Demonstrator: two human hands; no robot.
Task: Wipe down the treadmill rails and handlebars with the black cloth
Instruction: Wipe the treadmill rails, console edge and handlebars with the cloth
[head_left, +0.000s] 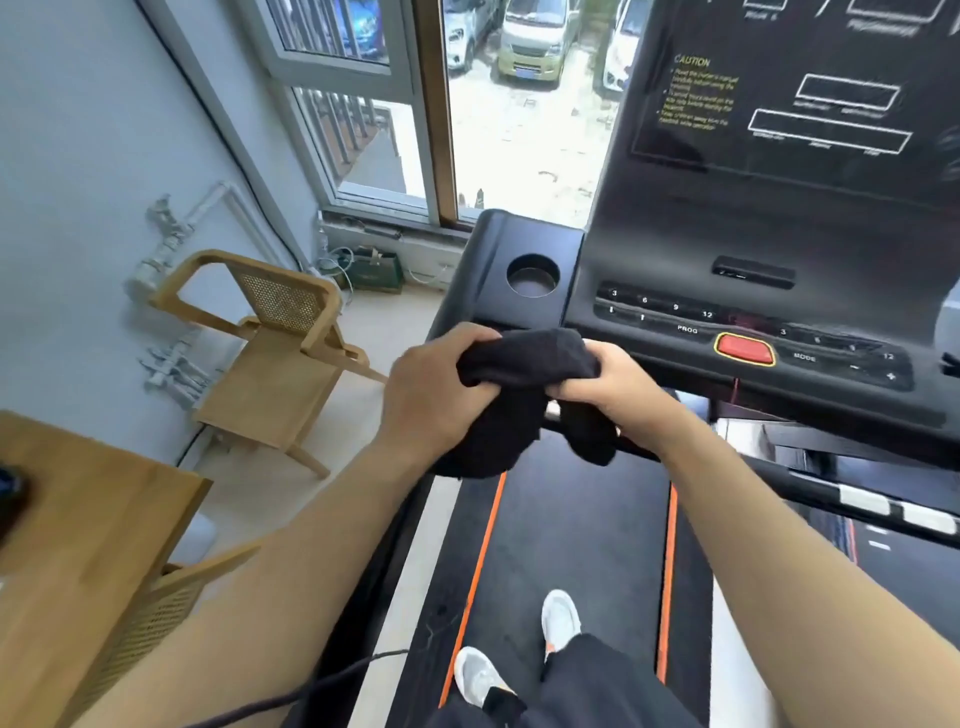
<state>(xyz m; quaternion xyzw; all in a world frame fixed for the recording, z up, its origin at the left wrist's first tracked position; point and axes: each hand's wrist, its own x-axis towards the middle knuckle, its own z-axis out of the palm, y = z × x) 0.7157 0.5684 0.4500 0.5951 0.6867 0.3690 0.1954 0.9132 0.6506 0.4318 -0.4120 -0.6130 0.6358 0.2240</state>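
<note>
The black cloth (524, 379) is bunched between both hands just below the treadmill console (753, 291), over the left end of the front handlebar. My left hand (431, 395) grips its left side and my right hand (618, 379) grips its right side; loose folds hang down beneath them. A short stretch of the handlebar (636, 447) shows dark under my right wrist. The treadmill's right rail (883, 504) with white stripes runs along the right. I stand on the belt (576, 535), edged by orange lines.
A cup holder (532, 275) sits left of the button panel with a red stop button (745, 349). Left of the treadmill stand a wooden chair (275, 353) and a wooden table (78, 519). A cable (311, 686) trails across the floor.
</note>
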